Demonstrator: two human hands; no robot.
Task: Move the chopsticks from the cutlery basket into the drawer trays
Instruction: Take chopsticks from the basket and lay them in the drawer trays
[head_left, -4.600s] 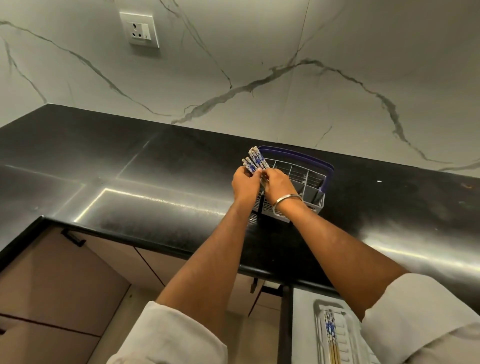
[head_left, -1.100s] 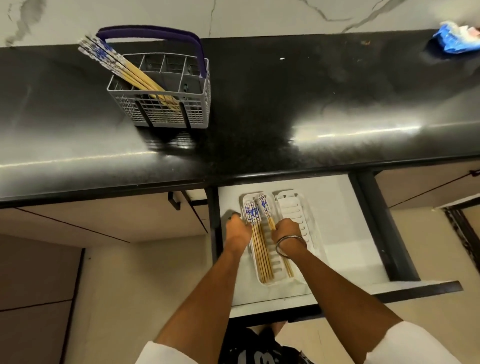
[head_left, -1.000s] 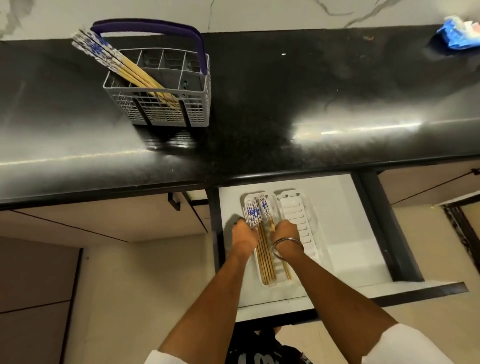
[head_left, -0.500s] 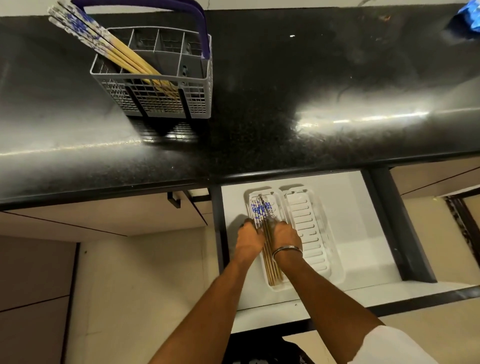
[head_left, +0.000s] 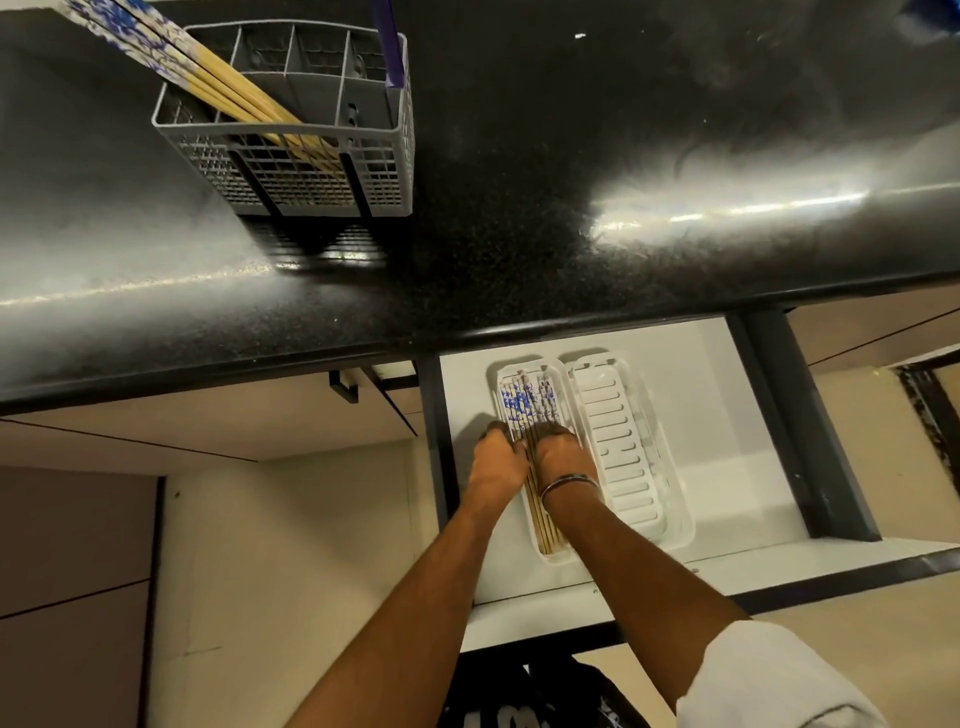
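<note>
A grey cutlery basket (head_left: 322, 176) with a purple handle stands on the black countertop at the upper left. Several blue-and-white topped chopsticks (head_left: 208, 78) lean out of its left compartment. Below the counter, an open white drawer (head_left: 727, 426) holds two white trays side by side. In the left tray (head_left: 551, 558) lies a bundle of chopsticks (head_left: 525, 402) with their patterned ends pointing away from me. My left hand (head_left: 497, 460) and my right hand (head_left: 561, 457) sit close together on the bundle's middle, fingers curled down over it. The right tray (head_left: 626, 462) has nothing in it.
The black countertop (head_left: 571, 223) overhangs the back of the drawer. Dark drawer sides (head_left: 810, 441) frame it, and a closed cabinet front (head_left: 182, 415) with a dark handle sits to its left. A blue object (head_left: 935, 15) lies at the counter's far right corner.
My hands carried a bundle from the basket down into the left tray. Over the last second they have drawn together on it, squaring up chopsticks that lay splayed.
</note>
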